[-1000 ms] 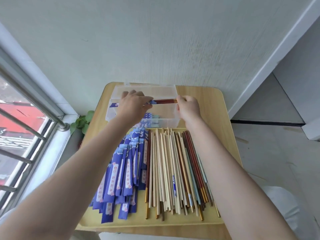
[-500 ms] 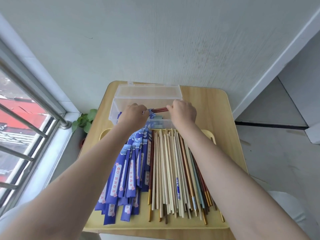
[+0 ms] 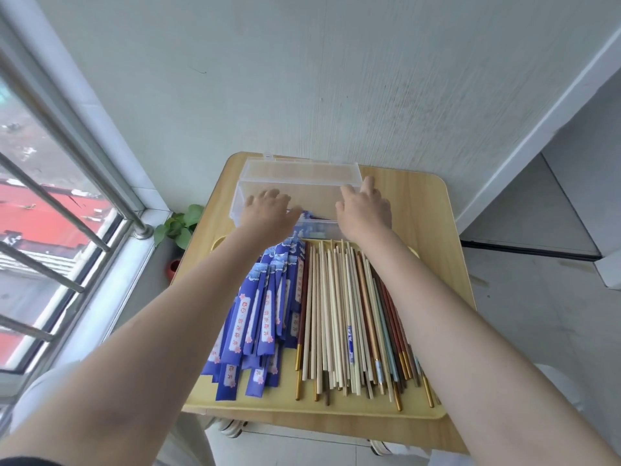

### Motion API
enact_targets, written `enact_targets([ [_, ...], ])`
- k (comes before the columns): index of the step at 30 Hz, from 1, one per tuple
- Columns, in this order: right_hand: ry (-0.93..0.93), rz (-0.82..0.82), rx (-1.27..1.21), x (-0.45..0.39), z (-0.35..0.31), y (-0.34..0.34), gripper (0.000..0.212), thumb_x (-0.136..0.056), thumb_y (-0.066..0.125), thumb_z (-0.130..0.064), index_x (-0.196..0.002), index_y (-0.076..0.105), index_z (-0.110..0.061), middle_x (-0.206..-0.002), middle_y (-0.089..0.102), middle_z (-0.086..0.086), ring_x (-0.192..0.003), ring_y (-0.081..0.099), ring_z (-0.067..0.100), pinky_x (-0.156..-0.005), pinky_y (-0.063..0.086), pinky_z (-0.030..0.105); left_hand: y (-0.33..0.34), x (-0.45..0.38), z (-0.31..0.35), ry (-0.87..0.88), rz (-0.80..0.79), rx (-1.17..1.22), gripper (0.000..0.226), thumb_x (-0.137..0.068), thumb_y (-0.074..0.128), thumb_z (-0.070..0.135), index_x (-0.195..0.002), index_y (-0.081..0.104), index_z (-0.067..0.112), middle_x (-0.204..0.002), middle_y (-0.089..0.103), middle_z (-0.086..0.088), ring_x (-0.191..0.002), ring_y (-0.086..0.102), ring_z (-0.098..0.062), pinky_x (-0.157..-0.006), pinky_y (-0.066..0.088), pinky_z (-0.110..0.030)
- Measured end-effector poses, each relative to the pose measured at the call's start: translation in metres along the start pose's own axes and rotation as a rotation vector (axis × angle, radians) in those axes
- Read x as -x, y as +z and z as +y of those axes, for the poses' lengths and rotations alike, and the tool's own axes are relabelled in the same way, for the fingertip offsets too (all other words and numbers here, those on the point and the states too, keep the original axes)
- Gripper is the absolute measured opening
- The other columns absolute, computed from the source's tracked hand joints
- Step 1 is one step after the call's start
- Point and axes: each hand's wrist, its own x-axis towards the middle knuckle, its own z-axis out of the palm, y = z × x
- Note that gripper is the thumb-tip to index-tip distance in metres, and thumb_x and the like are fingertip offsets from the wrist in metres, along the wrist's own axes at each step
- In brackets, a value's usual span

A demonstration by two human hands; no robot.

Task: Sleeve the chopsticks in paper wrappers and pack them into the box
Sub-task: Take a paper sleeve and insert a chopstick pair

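Note:
A clear plastic box (image 3: 349, 178) with its lid tipped back stands at the far end of the wooden table. Both my hands are over it. My left hand (image 3: 268, 213) reaches into the left part, fingers pointing forward. My right hand (image 3: 364, 210) hovers over the right part with its fingers straight. Between them a sleeved pair of dark red chopsticks (image 3: 314, 216) lies low in the box, blue wrapper on its left end. Nearer me, a yellow tray (image 3: 302, 410) holds blue paper wrappers (image 3: 265, 311) on the left and bare chopsticks (image 3: 339, 314) on the right.
The table (image 3: 423, 216) butts against a white wall. A window with metal bars (image 3: 67, 213) runs along the left, with a small potted plant (image 3: 181, 223) below the table's left edge. Grey floor lies to the right.
The hands have lowered the sleeved chopsticks into the box. The right hand's fingers have straightened and come off the sticks. The camera has tilted, so the table sits lower in view.

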Motion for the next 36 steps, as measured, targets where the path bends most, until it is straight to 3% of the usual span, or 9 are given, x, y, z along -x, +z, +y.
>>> enact_targets([
  [2, -0.017, 0.103, -0.163, 0.011, -0.008, -0.005, 0.027, -0.105, 0.038, -0.023, -0.119, 0.055, -0.007, -0.129, 0.047, 0.013, -0.097, 0.057, 0.026, -0.074, 0.049, 0.035, -0.004, 0.019, -0.001, -0.009, 0.205, 0.079, 0.035, -0.102, 0.041, 0.033, -0.113, 0.067, 0.012, -0.122, 0.057, -0.009, -0.115, 0.051, -0.027, -0.089, 0.044, -0.038],
  [5, -0.082, -0.064, -0.383, 0.036, -0.034, -0.005, 0.026, -0.102, 0.046, -0.022, -0.080, 0.055, -0.010, -0.080, 0.057, 0.003, -0.065, 0.052, 0.020, -0.053, 0.038, 0.030, -0.001, 0.046, -0.005, -0.179, 0.180, 0.148, 0.028, -0.096, 0.042, 0.024, -0.071, 0.048, 0.012, -0.075, 0.047, -0.003, -0.065, 0.044, -0.024, -0.053, 0.030, -0.029],
  [8, -0.081, -0.372, -0.328, 0.064, -0.062, 0.016, 0.028, -0.095, 0.053, -0.022, -0.069, 0.052, -0.012, -0.065, 0.049, 0.004, -0.057, 0.046, 0.023, -0.051, 0.031, 0.029, 0.012, 0.068, -0.020, -0.190, -0.156, -0.056, 0.029, -0.097, 0.043, 0.030, -0.078, 0.054, 0.010, -0.067, 0.051, -0.001, -0.057, 0.048, -0.017, -0.055, 0.036, -0.029],
  [11, -0.032, -0.485, -0.272, 0.083, -0.072, 0.041, 0.023, -0.093, 0.057, -0.032, -0.094, 0.064, -0.011, -0.081, 0.059, 0.006, -0.074, 0.058, 0.028, -0.062, 0.041, 0.029, 0.020, 0.085, -0.033, -0.177, -0.278, -0.049, 0.024, -0.092, 0.051, 0.029, -0.076, 0.052, 0.010, -0.067, 0.058, -0.003, -0.056, 0.057, -0.018, -0.057, 0.049, -0.029],
  [15, 0.061, -0.431, -0.386, 0.100, -0.076, 0.056, 0.034, -0.093, 0.064, -0.041, -0.103, 0.065, -0.009, -0.089, 0.062, 0.005, -0.077, 0.059, 0.028, -0.060, 0.041, 0.029, 0.031, 0.107, -0.040, -0.205, -0.254, 0.196, 0.022, -0.089, 0.065, 0.027, -0.101, 0.053, 0.013, -0.086, 0.059, -0.003, -0.067, 0.061, -0.019, -0.056, 0.047, -0.029],
  [19, 0.219, -0.413, -0.596, 0.107, -0.076, 0.061, 0.031, -0.092, 0.069, -0.039, -0.093, 0.064, -0.008, -0.073, 0.063, 0.004, -0.058, 0.059, 0.021, -0.050, 0.039, 0.026, 0.049, 0.118, -0.044, -0.160, -0.128, 0.292, 0.029, -0.091, 0.068, 0.030, -0.112, 0.054, 0.016, -0.108, 0.055, -0.001, -0.090, 0.055, -0.019, -0.068, 0.042, -0.028],
  [25, 0.326, -0.399, -0.906, 0.113, -0.063, 0.059, 0.027, -0.093, 0.070, -0.033, -0.085, 0.064, -0.009, -0.066, 0.061, 0.002, -0.046, 0.051, 0.014, -0.042, 0.038, 0.023, 0.057, 0.128, -0.047, -0.184, 0.030, 0.476, 0.019, -0.092, 0.065, 0.027, -0.108, 0.058, 0.018, -0.102, 0.059, -0.004, -0.078, 0.053, -0.013, -0.061, 0.041, -0.029],
  [32, 0.298, -0.231, -1.010, 0.123, -0.030, 0.040, 0.026, -0.094, 0.066, -0.029, -0.083, 0.065, -0.006, -0.071, 0.060, 0.007, -0.059, 0.054, 0.017, -0.059, 0.047, 0.031, 0.054, 0.133, -0.041, -0.190, 0.156, 0.538, 0.009, -0.094, 0.059, 0.025, -0.101, 0.061, 0.020, -0.094, 0.059, -0.004, -0.082, 0.054, -0.014, -0.060, 0.037, -0.025],
  [36, 0.149, -0.192, -1.076, 0.140, -0.024, 0.018, 0.020, -0.095, 0.062, -0.025, -0.084, 0.060, -0.008, -0.070, 0.062, 0.002, -0.054, 0.061, 0.009, -0.052, 0.050, 0.021, 0.040, 0.139, -0.005, -0.190, 0.239, 0.880, 0.019, -0.097, 0.060, 0.035, -0.100, 0.068, 0.018, -0.083, 0.067, -0.001, -0.071, 0.060, -0.012, -0.064, 0.049, -0.030],
])
